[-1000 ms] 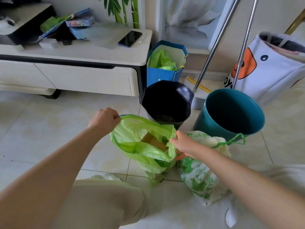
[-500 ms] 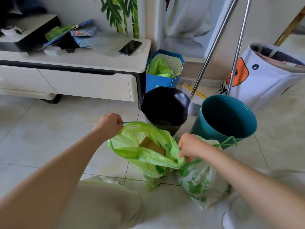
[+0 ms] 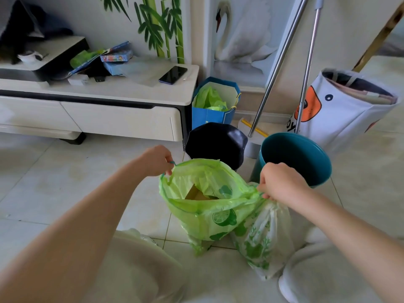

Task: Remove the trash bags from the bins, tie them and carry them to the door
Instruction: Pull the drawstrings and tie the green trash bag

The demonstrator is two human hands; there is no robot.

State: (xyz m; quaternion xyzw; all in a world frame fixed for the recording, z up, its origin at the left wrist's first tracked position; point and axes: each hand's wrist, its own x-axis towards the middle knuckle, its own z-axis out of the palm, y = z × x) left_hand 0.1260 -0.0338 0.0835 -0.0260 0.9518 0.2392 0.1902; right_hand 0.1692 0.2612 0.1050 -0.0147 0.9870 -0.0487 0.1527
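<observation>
A green trash bag with lime prints hangs open just above the tiled floor, a brown cardboard piece showing inside. My left hand pinches the drawstring at the bag's left rim. My right hand grips the bag's right rim. Beside it, under my right hand, stands a white trash bag with green leaf prints, its top gathered. Behind the bags stand a black bin and a teal bin, both without liners.
A low white TV cabinet with a phone and clutter lies at the back left. A blue paper bag with green plastic stands by the wall. Two metal poles and a white fabric basket are at the right. My knees fill the foreground.
Both hands have pulled apart and upward, stretching the green bag's mouth wider. My right hand moved right, over the white bag's top. The camera tilted up a little.
</observation>
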